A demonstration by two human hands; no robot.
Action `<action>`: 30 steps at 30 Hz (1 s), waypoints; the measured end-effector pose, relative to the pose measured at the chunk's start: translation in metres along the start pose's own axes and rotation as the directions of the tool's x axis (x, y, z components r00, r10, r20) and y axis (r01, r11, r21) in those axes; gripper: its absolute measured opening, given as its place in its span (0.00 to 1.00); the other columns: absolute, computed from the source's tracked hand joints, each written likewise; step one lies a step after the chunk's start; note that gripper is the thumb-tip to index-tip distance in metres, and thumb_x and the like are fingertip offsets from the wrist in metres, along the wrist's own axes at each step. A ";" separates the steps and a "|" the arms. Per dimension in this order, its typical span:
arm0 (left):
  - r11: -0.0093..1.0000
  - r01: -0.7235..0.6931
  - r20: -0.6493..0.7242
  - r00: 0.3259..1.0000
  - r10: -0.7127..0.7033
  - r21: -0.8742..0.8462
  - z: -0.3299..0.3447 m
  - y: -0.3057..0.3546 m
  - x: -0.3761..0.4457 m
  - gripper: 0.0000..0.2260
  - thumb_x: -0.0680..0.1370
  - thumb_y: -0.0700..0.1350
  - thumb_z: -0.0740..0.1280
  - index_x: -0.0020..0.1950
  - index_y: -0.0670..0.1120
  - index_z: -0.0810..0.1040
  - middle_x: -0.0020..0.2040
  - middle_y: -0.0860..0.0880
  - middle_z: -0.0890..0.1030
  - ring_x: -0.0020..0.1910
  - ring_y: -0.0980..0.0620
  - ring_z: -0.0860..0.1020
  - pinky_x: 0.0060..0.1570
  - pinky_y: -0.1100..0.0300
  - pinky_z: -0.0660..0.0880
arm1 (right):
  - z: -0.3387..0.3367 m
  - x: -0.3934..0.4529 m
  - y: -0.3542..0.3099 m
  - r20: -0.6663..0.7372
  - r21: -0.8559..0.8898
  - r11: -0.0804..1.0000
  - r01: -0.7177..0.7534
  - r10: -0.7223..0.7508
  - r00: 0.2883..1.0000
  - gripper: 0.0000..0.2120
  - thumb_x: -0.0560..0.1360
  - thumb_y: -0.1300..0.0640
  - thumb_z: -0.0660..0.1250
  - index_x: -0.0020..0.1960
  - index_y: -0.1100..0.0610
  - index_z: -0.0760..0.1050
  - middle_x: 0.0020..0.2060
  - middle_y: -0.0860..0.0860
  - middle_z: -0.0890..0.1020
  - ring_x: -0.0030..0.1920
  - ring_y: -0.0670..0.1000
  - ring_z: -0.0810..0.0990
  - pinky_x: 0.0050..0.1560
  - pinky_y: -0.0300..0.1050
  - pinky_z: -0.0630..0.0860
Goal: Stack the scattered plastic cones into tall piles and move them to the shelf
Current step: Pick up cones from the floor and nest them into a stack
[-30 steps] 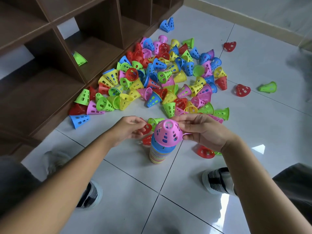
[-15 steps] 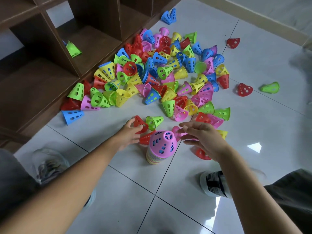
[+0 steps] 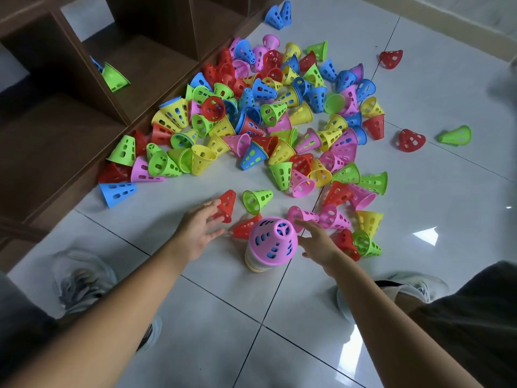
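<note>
Now pink-topped stack (image 3: 272, 242) between open-fingered left hand (image 3: 199, 227) and right hand (image 3: 319, 242), neither gripping.

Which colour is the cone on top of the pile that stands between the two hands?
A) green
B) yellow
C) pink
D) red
C: the top cone of the pile standing on the floor tiles between the left hand and the right hand is pink, with blue showing through its holes.
</note>
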State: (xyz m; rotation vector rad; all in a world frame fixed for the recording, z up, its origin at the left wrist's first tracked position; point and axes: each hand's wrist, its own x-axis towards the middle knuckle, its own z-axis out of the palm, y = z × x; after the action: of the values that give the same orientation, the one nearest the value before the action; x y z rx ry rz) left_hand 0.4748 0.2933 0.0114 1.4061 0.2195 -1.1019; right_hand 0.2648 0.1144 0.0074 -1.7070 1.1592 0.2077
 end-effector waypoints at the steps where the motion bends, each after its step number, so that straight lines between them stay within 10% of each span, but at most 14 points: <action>1: 1.000 -0.023 -0.012 1.000 0.023 0.018 -0.002 0.003 -0.003 0.14 0.82 0.45 0.63 0.68 0.46 0.76 0.58 0.47 0.79 0.61 0.45 0.78 0.58 0.49 0.74 | 0.002 0.002 0.000 0.007 -0.040 0.999 -0.009 0.010 1.000 0.27 0.78 0.56 0.68 0.75 0.49 0.67 0.79 0.51 0.54 0.75 0.61 0.62 0.63 0.61 0.76; 10: 0.982 -0.191 0.121 0.974 0.190 0.002 0.009 0.041 -0.036 0.08 0.79 0.40 0.68 0.57 0.43 0.82 0.49 0.46 0.85 0.45 0.49 0.83 0.53 0.54 0.75 | 0.010 0.007 -0.008 -0.059 -0.190 0.981 -0.025 0.014 0.998 0.34 0.78 0.52 0.68 0.80 0.52 0.57 0.81 0.52 0.50 0.79 0.60 0.51 0.76 0.58 0.54; 17: 0.974 -0.217 0.276 0.934 0.226 -0.060 0.038 0.075 -0.067 0.06 0.78 0.36 0.67 0.52 0.44 0.80 0.43 0.47 0.84 0.39 0.52 0.82 0.43 0.60 0.81 | -0.004 -0.005 -0.019 -0.168 0.006 0.999 0.051 -0.049 0.985 0.23 0.79 0.55 0.67 0.72 0.59 0.69 0.64 0.54 0.77 0.58 0.56 0.79 0.61 0.58 0.77; 30: 0.967 -0.252 0.533 0.814 0.229 -0.031 0.061 0.106 -0.121 0.11 0.74 0.38 0.68 0.56 0.44 0.79 0.45 0.45 0.78 0.37 0.52 0.80 0.40 0.61 0.80 | -0.040 -0.047 -0.063 -0.328 0.518 0.820 0.245 -0.075 0.942 0.12 0.80 0.70 0.60 0.54 0.61 0.81 0.49 0.58 0.83 0.42 0.51 0.84 0.40 0.37 0.81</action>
State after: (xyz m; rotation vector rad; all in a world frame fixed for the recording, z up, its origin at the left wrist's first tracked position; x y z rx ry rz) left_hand 0.4592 0.2772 0.1817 1.0707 -0.3802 -1.2410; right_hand 0.2743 0.1110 0.0948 -1.3217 1.1347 -0.4722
